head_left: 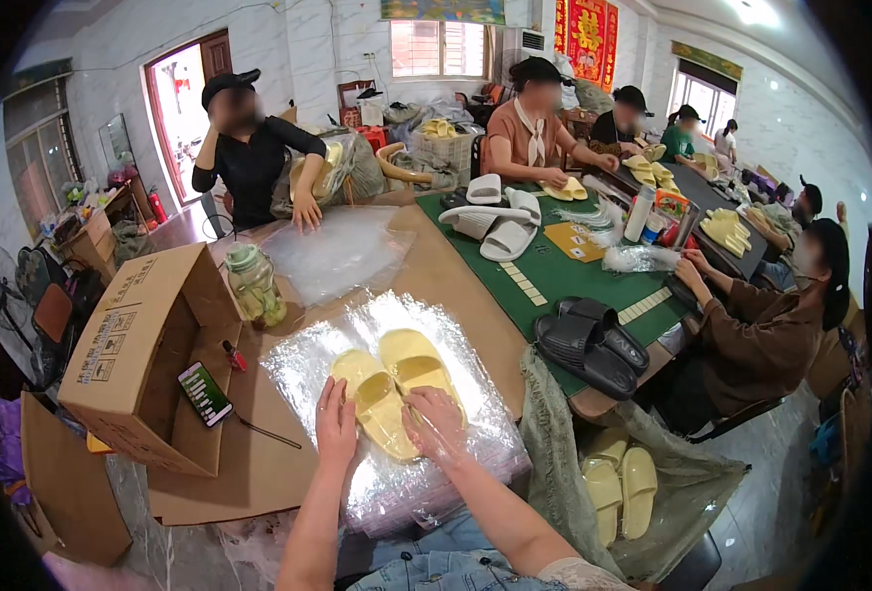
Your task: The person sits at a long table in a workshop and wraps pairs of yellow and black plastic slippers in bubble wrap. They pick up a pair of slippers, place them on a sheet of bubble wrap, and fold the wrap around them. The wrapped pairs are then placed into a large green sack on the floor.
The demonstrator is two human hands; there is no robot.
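A pair of pale yellow slippers lies on a thick stack of clear, shiny plastic bags (293,379) in front of me. The left yellow slipper (377,409) sits a little nearer than the right yellow slipper (418,357). Against the outer edge of the left slipper rests my left hand (335,424), its fingers stretched out and apart. My right hand (436,426) bends its fingers over the heel end of the slippers, gripping there. A glossy film shows around the right fingers; whether it lies over or under them is unclear.
An open cardboard box (140,355) with a phone (204,394) stands left, near a glass jar (254,286). Loose plastic sheets (337,251) lie beyond. Black slides (593,345) rest on the green mat (495,286). A woven sack (554,433) holds yellow slippers. Several people sit around.
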